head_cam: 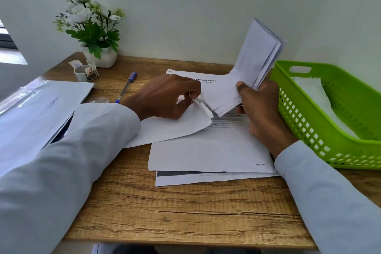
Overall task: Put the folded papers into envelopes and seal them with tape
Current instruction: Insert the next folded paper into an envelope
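The folded papers [255,64] are standing bent between both hands, the right hand [261,109] gripping them while the left hand [165,97] is pinching open the envelope [175,128] lying beneath it. The thick wad is likely snagging or tearing the mouth. Right of the hands, the green basket [309,130] is holding white paper.

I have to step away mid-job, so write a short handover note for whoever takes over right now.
Left hand pinches the mouth of a white envelope lying on the table.
Right hand grips a stack of folded papers, raised above the flat printed sheets.
Green basket on the right holds something white; more envelopes lie at left.
Nothing inserted or taped here yet. Left: slide papers in, seal with tape.
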The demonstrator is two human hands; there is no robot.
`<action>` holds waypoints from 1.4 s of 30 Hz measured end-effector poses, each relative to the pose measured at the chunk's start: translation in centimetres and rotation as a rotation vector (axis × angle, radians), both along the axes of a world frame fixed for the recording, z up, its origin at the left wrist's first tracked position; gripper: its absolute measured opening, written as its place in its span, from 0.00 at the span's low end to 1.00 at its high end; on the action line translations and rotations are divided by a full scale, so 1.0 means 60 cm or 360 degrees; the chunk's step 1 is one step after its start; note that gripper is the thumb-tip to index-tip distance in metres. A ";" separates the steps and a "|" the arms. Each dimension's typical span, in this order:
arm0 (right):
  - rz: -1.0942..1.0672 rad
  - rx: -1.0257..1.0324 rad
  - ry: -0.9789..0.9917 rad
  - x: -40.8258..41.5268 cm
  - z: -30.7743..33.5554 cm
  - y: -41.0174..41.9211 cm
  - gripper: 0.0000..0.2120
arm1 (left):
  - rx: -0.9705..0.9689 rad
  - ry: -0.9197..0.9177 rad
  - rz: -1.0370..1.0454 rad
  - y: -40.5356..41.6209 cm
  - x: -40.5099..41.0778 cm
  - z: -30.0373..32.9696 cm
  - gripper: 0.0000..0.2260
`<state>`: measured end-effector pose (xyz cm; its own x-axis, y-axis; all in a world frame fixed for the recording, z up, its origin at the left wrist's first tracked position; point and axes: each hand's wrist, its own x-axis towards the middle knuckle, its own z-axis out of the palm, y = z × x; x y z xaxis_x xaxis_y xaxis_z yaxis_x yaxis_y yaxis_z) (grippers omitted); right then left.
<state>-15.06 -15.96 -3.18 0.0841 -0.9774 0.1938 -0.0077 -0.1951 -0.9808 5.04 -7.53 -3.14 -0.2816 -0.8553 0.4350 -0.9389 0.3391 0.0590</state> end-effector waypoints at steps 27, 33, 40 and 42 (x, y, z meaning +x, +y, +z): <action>0.0382 0.0454 -0.0189 -0.006 0.019 0.012 0.13 | -0.0271 -0.0148 0.0042 -0.015 -0.010 0.006 0.10; 0.0338 0.0473 -0.0201 -0.005 0.009 0.010 0.04 | -0.0330 -0.0139 0.0012 -0.017 -0.014 0.005 0.10; 0.0466 0.0397 -0.0152 0.005 0.007 0.019 0.07 | -0.0345 -0.0175 0.0013 -0.017 -0.014 0.006 0.10; 0.0286 0.0299 -0.0241 -0.002 0.015 0.009 0.06 | -0.0348 -0.0172 0.0036 -0.016 -0.012 0.005 0.11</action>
<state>-15.19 -15.40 -2.30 0.2432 -0.9694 0.0344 0.1597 0.0050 -0.9872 4.30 -8.49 -2.83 -0.3184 -0.7509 0.5786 -0.9433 0.3115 -0.1148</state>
